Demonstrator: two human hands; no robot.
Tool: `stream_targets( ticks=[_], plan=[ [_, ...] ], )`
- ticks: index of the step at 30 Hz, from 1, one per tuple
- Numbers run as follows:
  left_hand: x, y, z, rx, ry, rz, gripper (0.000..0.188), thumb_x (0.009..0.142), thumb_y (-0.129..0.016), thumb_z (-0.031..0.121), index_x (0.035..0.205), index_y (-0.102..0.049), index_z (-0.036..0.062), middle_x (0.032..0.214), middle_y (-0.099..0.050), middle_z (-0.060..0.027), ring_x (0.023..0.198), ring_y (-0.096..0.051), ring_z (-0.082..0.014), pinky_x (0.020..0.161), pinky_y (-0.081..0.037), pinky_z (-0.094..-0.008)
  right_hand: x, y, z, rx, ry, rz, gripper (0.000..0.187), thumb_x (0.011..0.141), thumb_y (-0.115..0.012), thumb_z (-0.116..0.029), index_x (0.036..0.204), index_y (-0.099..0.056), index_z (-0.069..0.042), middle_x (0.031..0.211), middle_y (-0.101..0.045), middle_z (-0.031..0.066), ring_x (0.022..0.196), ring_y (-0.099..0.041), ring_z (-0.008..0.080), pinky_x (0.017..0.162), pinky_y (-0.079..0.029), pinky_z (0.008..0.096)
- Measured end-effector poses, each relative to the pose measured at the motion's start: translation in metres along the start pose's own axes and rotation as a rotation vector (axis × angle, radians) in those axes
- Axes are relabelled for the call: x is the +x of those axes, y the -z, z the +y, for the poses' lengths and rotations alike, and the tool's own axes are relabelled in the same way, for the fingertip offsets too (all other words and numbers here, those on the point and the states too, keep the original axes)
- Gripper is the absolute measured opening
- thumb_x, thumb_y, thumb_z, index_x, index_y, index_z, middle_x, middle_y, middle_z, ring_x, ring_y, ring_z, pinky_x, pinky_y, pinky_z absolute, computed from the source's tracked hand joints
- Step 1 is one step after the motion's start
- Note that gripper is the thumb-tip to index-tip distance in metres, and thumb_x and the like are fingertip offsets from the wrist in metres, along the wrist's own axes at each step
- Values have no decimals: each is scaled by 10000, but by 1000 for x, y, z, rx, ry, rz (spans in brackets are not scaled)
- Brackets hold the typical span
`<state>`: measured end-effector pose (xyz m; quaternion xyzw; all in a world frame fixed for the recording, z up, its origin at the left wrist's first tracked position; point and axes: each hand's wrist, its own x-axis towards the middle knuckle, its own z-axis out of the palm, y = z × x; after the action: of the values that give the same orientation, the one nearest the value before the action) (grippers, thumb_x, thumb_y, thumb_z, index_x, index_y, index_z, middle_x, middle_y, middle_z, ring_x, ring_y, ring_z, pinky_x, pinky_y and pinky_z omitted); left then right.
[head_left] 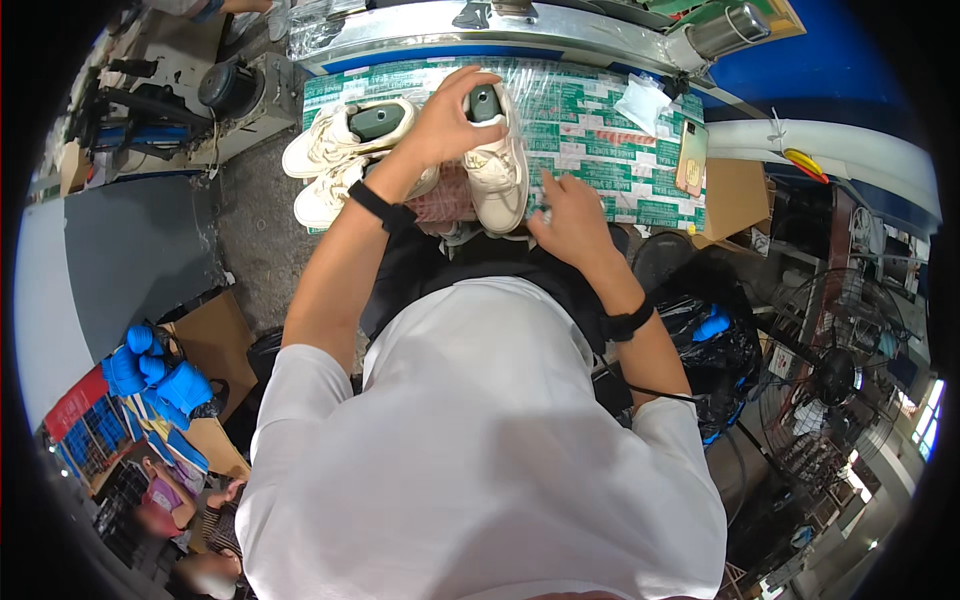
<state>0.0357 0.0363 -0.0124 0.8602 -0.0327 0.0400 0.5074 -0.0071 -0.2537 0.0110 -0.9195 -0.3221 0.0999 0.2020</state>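
Note:
A cream lace-up shoe (498, 190) lies on the work surface in front of me, its toe toward me. A dark green shoe last (484, 103) fills its opening. My left hand (440, 128) is closed round the heel end, thumb and fingers on either side. To the right of the toe, my right hand (575, 222) holds nothing; its fingers are parted and slightly bent. Two similar cream shoes, one farther (325, 140) and one nearer (328, 197), sit at the left with toes pointing left. The farther one also has a green last in it; my left forearm covers part of the nearer one.
Green-and-white printed wrapping covers the work surface (575, 150). A crumpled white sheet (642, 105) and a phone (691, 158) lie on its right side. A metal rail (440, 35) runs behind. A cardboard box (735, 205) and a fan (835, 375) stand to the right.

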Motion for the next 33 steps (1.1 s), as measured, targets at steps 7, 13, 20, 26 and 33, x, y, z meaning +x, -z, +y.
stream_targets(
  ticks=[7, 13, 20, 26, 33],
  plan=[
    [-12, -1, 25, 125, -31, 129, 745, 778, -965, 319, 1449, -689, 151, 1659, -519, -219, 1531, -517, -407, 1239, -455, -477, -12, 29, -17, 254, 144, 223, 642, 830, -758, -165, 1425, -650, 48, 1114, -664, 202, 1050, -656, 410, 938, -528, 511],
    [-11, 4, 27, 148, -14, 77, 737, 781, -965, 332, 1439, -693, 145, 1658, -519, -227, 1542, -506, -400, 1242, -449, -477, -10, 11, 7, 88, 135, 96, 647, 823, -744, -150, 1435, -650, 36, 1104, -657, 207, 1034, -654, 401, 919, -528, 501],
    [1, 2, -1, 217, 45, 90, 848, 776, -946, 516, 1492, -671, 154, 1673, -510, -216, 1517, -526, -419, 1225, -470, -498, -34, 23, -15, 327, 16, 31, 653, 842, -744, -159, 1458, -640, 29, 1115, -672, 204, 1039, -667, 404, 948, -543, 483],
    [0, 14, -2, -11, 152, -144, 854, 878, -943, 383, 1622, -564, 206, 1745, -371, -225, 1626, -356, -407, 1177, -556, -485, 21, 7, -31, 530, -7, 174, 643, 864, -729, -161, 1466, -632, 42, 1127, -669, 202, 1056, -673, 393, 965, -545, 461],
    [-1, 14, 0, 102, 138, -66, 838, 853, -964, 398, 1592, -610, 223, 1750, -380, -232, 1633, -359, -401, 1263, -452, -498, 4, 0, -13, 279, -66, 23, 620, 879, -716, -161, 1457, -642, 49, 1116, -669, 201, 1056, -674, 386, 956, -545, 452]
  ],
)
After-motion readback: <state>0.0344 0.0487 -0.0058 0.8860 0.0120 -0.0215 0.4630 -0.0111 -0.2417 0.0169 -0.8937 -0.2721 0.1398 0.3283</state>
